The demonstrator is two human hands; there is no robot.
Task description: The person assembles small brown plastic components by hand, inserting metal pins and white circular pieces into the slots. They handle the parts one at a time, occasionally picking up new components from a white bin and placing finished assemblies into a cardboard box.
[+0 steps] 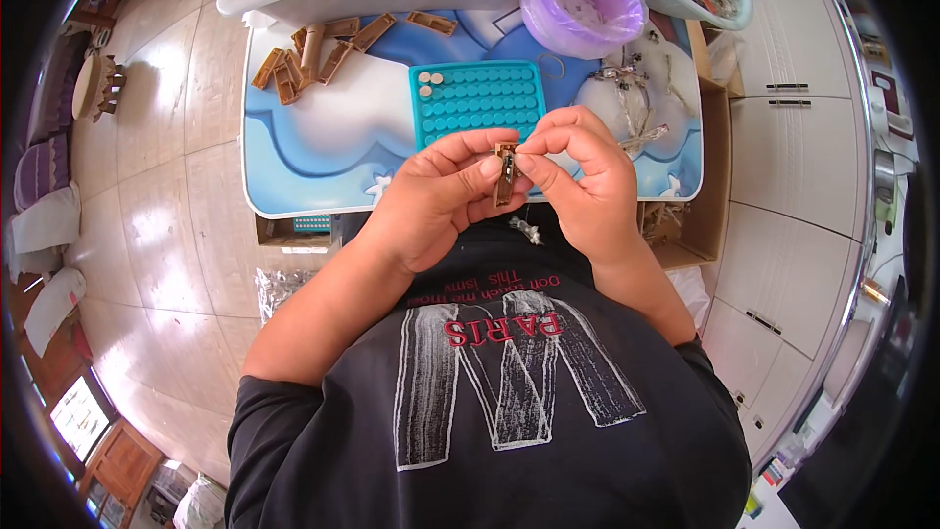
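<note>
The narrow brown casing (504, 194), apparently plastic and open along its upward-facing side, is at the centre of the frame, held above the near edge of the blue-and-white table (333, 127). It looks light and stiff, smooth enough to slip a little, and the small dark and metallic parts inside are probably the fragile bit; the long outer walls seem the safest place to take hold. The left hand (421, 198) has it closed between thumb and fingers, the thumb on the casing's left side. The right hand (589, 176) makes a narrow pinch, thumb and forefinger nearly meeting at the casing's upper right edge; whether they grip the wall or some small part there, I cannot tell. Similar loose casings (311, 51) lie at the upper left of the table.
</note>
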